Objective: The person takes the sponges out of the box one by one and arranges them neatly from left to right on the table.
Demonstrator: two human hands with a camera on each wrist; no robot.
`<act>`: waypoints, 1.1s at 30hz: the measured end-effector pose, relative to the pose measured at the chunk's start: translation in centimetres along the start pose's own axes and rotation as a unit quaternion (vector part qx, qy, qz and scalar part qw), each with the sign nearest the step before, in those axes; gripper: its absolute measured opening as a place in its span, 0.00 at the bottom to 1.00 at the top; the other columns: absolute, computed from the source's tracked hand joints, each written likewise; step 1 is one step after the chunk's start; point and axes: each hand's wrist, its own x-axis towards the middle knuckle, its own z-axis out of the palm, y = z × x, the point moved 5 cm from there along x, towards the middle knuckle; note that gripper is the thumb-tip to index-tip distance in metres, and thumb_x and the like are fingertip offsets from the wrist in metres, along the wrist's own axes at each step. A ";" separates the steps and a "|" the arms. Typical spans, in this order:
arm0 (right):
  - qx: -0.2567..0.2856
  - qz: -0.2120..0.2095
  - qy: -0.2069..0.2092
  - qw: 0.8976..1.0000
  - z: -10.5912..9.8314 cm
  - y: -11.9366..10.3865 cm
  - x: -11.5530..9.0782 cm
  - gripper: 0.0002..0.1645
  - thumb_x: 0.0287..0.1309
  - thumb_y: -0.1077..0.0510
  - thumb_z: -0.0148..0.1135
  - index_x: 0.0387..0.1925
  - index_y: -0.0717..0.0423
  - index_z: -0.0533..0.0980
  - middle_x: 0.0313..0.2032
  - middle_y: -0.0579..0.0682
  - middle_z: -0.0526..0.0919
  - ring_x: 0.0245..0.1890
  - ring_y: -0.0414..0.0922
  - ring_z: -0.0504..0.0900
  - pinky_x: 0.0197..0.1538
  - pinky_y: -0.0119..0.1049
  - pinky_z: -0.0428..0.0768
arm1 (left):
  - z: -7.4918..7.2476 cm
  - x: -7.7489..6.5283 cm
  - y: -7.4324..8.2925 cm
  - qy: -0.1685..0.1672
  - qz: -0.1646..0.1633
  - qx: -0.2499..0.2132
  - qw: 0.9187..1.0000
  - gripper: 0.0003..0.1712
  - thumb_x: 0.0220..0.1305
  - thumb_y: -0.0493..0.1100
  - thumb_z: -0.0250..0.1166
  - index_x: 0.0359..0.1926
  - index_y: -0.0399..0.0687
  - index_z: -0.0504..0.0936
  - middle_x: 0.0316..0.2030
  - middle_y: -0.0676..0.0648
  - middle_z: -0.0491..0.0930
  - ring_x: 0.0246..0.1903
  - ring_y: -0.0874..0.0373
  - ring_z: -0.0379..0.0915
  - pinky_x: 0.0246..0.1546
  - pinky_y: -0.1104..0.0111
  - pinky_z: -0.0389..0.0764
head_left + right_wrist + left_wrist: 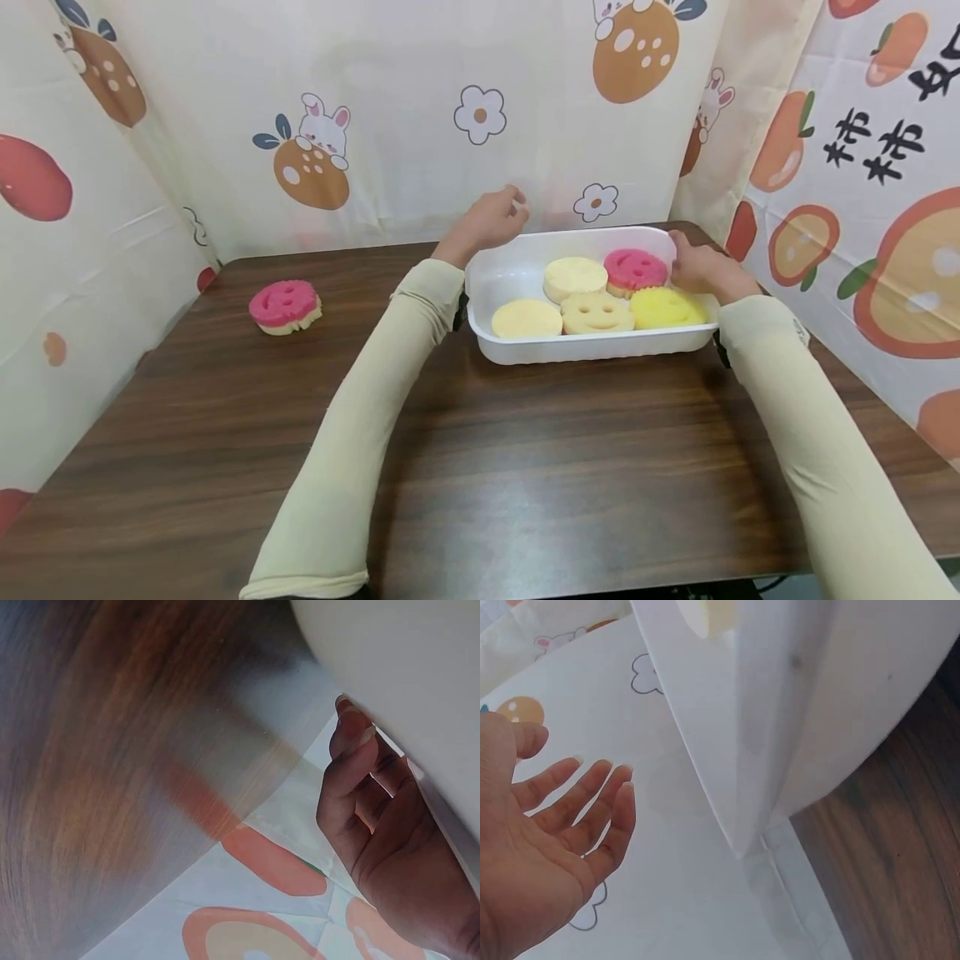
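A white plastic tray [600,348] sits toward the back right of the brown table, holding several round sponges. Inside are a pink smiley sponge [635,270], a bright yellow one [667,308], a pale yellow smiley one [597,314] and plain pale yellow ones [527,319]. My right hand [703,268] grips the tray's right end, its fingers [352,769] bent beneath the rim. My left hand [491,220] hovers by the tray's back left corner, apart from it; its loosely bent fingers [592,802] hold nothing. Another pink smiley sponge [285,306] lies at the table's far left.
Printed white curtains [420,158] hang behind the brown wooden table [525,467] and along both sides. The table's front edge crosses the bottom of the head view, with a dark cable [772,583] below it at the right.
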 end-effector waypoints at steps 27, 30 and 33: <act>-0.015 0.004 0.007 1.000 0.0 0.1 0.4 0.46 0.71 0.53 0.42 0.77 0.58 0.30 0.66 0.78 0.58 0.63 0.72 0.64 0.68 0.71 0.59 | 0.8 1.7 2.4 -0.027 0.014 0.022 0.999 0.26 0.77 0.53 0.42 0.68 0.47 0.64 0.62 0.43 0.76 0.60 0.52 0.73 0.60 0.62 0.75; -0.017 0.004 0.006 1.000 0.1 0.1 0.4 0.45 0.71 0.54 0.41 0.77 0.58 0.30 0.66 0.78 0.59 0.63 0.72 0.65 0.68 0.71 0.59 | 1.0 1.9 2.6 -0.024 0.022 0.025 0.999 0.25 0.77 0.52 0.42 0.67 0.46 0.65 0.61 0.42 0.77 0.59 0.51 0.74 0.60 0.61 0.75; -0.012 0.009 0.004 1.000 0.1 0.2 0.4 0.46 0.71 0.54 0.42 0.77 0.57 0.29 0.66 0.78 0.59 0.62 0.72 0.65 0.67 0.71 0.60 | 1.1 2.0 2.8 -0.026 0.025 0.028 0.999 0.25 0.78 0.52 0.42 0.67 0.46 0.65 0.61 0.42 0.76 0.60 0.51 0.74 0.61 0.61 0.75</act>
